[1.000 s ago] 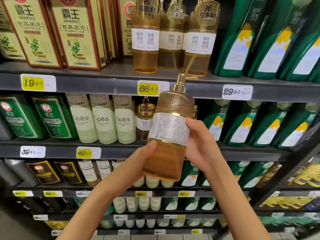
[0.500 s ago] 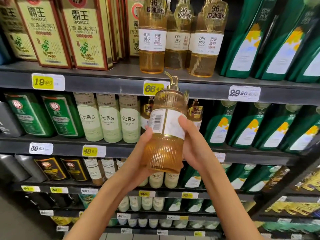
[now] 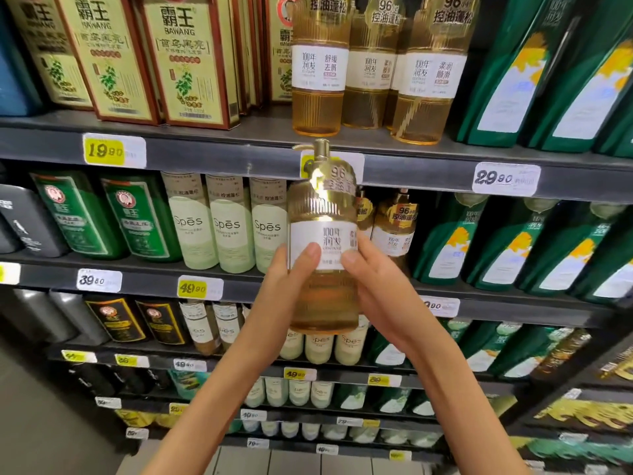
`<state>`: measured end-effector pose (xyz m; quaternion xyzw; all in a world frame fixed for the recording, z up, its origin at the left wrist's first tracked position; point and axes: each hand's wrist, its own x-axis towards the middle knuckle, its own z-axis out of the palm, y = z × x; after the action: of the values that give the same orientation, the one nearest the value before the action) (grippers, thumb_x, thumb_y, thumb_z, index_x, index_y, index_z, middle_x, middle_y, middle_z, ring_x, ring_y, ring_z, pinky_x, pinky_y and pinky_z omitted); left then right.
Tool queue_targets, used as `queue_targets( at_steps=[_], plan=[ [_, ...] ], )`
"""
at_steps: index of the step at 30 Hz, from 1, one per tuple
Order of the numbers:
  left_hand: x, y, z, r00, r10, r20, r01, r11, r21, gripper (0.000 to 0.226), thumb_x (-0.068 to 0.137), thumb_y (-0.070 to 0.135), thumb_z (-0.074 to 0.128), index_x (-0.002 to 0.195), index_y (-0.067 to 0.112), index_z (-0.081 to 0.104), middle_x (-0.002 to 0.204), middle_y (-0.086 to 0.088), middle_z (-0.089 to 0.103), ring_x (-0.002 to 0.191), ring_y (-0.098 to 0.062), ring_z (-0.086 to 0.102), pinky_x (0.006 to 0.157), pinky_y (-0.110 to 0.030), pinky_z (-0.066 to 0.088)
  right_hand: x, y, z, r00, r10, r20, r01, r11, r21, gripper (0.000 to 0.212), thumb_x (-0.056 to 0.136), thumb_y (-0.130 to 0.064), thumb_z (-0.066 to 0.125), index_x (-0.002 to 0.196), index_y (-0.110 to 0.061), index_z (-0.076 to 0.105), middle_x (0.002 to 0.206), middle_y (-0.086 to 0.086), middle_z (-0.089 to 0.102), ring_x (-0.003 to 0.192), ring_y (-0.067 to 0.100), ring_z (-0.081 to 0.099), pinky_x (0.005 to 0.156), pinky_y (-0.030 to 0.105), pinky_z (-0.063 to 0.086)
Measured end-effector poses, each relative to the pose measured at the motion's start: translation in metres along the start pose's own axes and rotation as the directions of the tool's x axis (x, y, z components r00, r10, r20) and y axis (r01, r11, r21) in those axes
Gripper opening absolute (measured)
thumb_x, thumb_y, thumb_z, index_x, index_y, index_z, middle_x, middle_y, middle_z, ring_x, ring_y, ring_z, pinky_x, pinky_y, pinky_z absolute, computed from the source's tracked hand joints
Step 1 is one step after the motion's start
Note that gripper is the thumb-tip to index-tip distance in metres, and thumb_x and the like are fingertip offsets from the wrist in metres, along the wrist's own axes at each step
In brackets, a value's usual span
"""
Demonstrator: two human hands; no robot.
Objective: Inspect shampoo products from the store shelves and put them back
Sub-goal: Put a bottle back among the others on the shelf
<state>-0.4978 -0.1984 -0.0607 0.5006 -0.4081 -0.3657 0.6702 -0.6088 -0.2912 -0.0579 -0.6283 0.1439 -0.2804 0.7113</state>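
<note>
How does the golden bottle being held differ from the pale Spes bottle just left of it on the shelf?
The held bottle is clear amber with ribbed sides; the Spes bottle is opaque pale green and smooth. The held bottle is gripped by the left hand and right hand in front of the shelf; the Spes bottle stands on it. Both are upright, labels facing out.
</note>
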Motion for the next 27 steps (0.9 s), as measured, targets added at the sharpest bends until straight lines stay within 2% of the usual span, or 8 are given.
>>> queue_targets(
  at_steps=[4,8,11,14,17,19,23,27],
  plan=[
    [0.005,-0.004,-0.008,0.998,-0.003,0.068,0.002,1.0,0.027,0.053,0.081,0.047,0.051,0.129,0.025,0.046,0.12,0.003,0.064,0.113,-0.015,0.06,0.093,-0.036,0.05,-0.006,0.012,-0.001,1.0,0.016,0.011,-0.014,0.987,-0.162,0.053,0.084,-0.034,0.06,0.134,-0.028,0.045,0.125,-0.01,0.063,0.117,0.008,0.058,0.093,0.027,0.051],
    [0.008,-0.016,-0.02,0.988,-0.003,0.151,-0.01,0.996,0.088,0.065,0.08,0.051,0.058,0.135,0.021,0.041,0.131,0.0,0.057,0.122,-0.016,0.053,0.103,-0.04,0.042,-0.008,0.02,-0.008,0.999,-0.033,0.007,0.034,0.975,-0.22,0.058,0.083,-0.029,0.066,0.136,-0.028,0.043,0.129,-0.008,0.061,0.121,0.009,0.056,0.094,0.027,0.05],
    [0.005,-0.023,-0.025,0.98,0.001,0.199,-0.033,0.987,0.158,0.082,0.068,0.065,0.064,0.134,0.023,0.04,0.131,0.007,0.057,0.123,-0.009,0.051,0.098,-0.026,0.044,-0.012,0.028,-0.013,0.999,-0.047,0.009,0.048,0.963,-0.267,0.064,0.082,-0.025,0.069,0.139,-0.029,0.04,0.133,-0.009,0.058,0.124,0.008,0.053,0.096,0.026,0.048],
    [0.004,-0.025,-0.028,0.973,-0.028,0.23,-0.022,0.977,0.212,0.062,0.073,0.042,0.065,0.127,0.026,0.039,0.12,0.024,0.06,0.115,0.004,0.053,0.087,-0.01,0.044,-0.016,0.032,-0.017,0.997,-0.054,0.046,0.065,0.954,-0.294,0.073,0.081,-0.015,0.073,0.143,-0.021,0.035,0.138,-0.002,0.054,0.127,0.011,0.05,0.103,0.028,0.044],
    [0.007,-0.032,-0.035,0.966,-0.054,0.253,-0.015,0.965,0.263,0.065,0.081,0.015,0.069,0.134,0.019,0.032,0.127,0.013,0.055,0.12,-0.001,0.051,0.091,-0.014,0.044,-0.017,0.033,-0.017,0.996,-0.055,0.07,0.073,0.951,-0.3,0.085,0.074,-0.015,0.073,0.146,-0.017,0.028,0.143,0.001,0.048,0.131,0.012,0.046,0.11,0.038,0.038],
    [0.006,-0.034,-0.035,0.963,-0.028,0.268,-0.048,0.961,0.273,0.075,0.079,0.011,0.069,0.14,0.014,0.025,0.132,0.007,0.05,0.123,-0.003,0.049,0.095,-0.016,0.042,-0.019,0.034,-0.017,0.995,-0.059,0.079,0.08,0.952,-0.296,0.091,0.072,-0.015,0.074,0.148,-0.015,0.024,0.146,0.003,0.044,0.134,0.014,0.043,0.113,0.045,0.033],
    [0.001,-0.031,-0.03,0.969,0.004,0.247,-0.076,0.956,0.282,0.064,0.08,0.016,0.07,0.132,0.026,0.033,0.126,0.017,0.056,0.122,-0.002,0.049,0.094,-0.014,0.041,-0.02,0.034,-0.022,0.995,-0.04,0.089,0.069,0.932,-0.355,0.086,0.073,-0.026,0.076,0.144,-0.024,0.029,0.138,-0.012,0.051,0.13,0.006,0.045,0.111,0.036,0.036],
    [-0.008,-0.017,-0.025,0.986,0.018,0.166,-0.069,0.95,0.306,0.07,0.061,0.051,0.076,0.12,0.028,0.046,0.111,0.019,0.065,0.108,-0.003,0.061,0.082,-0.015,0.049,-0.02,0.019,-0.023,0.991,0.055,0.125,-0.001,0.917,-0.398,0.076,0.067,-0.047,0.079,0.131,-0.036,0.039,0.124,-0.019,0.06,0.116,0.001,0.057,0.095,0.023,0.049]
  ],
)
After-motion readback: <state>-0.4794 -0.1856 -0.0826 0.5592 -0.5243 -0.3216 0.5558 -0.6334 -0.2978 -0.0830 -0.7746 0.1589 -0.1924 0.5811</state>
